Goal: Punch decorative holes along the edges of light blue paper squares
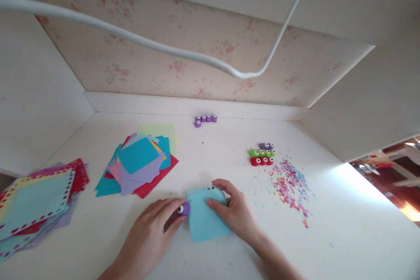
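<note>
Between the thumb and fingers of my left hand (157, 223) is a small purple craft punch (185, 209) with a white button. The punch sits at the left edge of a light blue paper sheet (208, 221). My right hand (234, 210) pinches that sheet near its upper right corner, thumb on top and fingers at the back edge. A row of small punched holes runs along the sheet's top edge. Whether the paper lies inside the punch's slot is too small to tell.
Colored paper sheets (138, 155) lie piled at the left, with bordered, punched sheets (39, 201) farther left. Purple punches (206, 119) line the back. Green punches (262, 153) and red punches (261, 161) stand right, beside scattered confetti (290, 183). A white cable (147, 41) hangs across above.
</note>
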The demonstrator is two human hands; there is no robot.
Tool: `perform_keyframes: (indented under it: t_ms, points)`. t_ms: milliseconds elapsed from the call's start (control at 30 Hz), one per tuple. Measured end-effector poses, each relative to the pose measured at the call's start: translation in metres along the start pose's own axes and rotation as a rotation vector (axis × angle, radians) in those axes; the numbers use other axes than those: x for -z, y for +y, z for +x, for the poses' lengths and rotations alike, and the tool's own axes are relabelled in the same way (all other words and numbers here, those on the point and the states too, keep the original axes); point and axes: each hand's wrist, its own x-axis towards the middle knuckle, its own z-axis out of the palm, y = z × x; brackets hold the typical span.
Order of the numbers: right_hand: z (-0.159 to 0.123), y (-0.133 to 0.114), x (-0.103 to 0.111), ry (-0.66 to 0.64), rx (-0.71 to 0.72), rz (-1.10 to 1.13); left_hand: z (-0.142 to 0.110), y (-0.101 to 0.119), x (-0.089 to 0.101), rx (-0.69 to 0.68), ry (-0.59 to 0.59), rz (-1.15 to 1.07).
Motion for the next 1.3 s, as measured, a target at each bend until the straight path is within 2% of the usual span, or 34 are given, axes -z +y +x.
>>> perform_keyframes:
  t_ms: [300, 600, 700, 867, 1300]
  points:
    - [-0.007, -0.012, 0.0, 0.001, 0.108, -0.171, 0.0, 0.005, -0.001, -0.045, 0.008, 0.07]
    - [-0.013, -0.019, 0.006, -0.014, 0.503, -0.593, -0.001, 0.008, 0.003, -0.01, 0.019, 0.09]
    - [-0.015, -0.019, 0.011, -0.087, 0.596, -0.766, -0.003, 0.008, 0.005, -0.003, 0.02, 0.116]
    - [-0.016, -0.021, 0.012, -0.256, 0.581, -0.863, -0.002, 0.01, 0.006, -0.024, 0.014, 0.1]
    - [-0.014, -0.023, 0.012, -0.323, 0.552, -0.86, -0.001, 0.01, 0.006, -0.004, -0.007, 0.059]
